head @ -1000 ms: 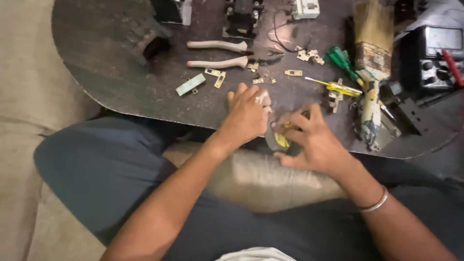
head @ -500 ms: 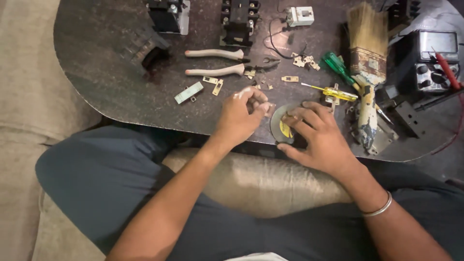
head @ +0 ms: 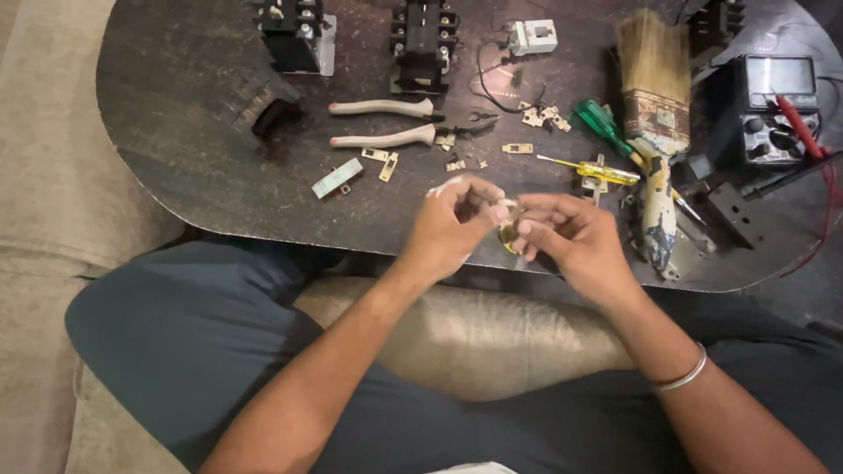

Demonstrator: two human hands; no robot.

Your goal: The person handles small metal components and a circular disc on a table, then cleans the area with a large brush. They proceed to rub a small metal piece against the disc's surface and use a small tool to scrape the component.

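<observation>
My left hand (head: 452, 226) and my right hand (head: 575, 241) meet over the near edge of a dark oval table (head: 176, 167). Between their fingertips they pinch a small round part with a yellow centre (head: 509, 233), mostly hidden by the fingers. A thin metal bangle (head: 680, 377) sits on my right wrist. Pliers with pale handles (head: 386, 123) lie on the table just beyond my left hand. Several small brass contact pieces (head: 457, 158) lie scattered around them.
Two black contactor blocks (head: 294, 31) (head: 423, 39) stand at the far edge. A worn paintbrush (head: 654, 96), green and yellow screwdrivers (head: 601, 171) and a multimeter (head: 773, 110) with red leads lie to the right. My legs in dark trousers (head: 193, 351) rest on a beige cushion below.
Both hands lifted slightly toward the table and drew their fingertips closer together around the small round part. The view shifted a little downward.
</observation>
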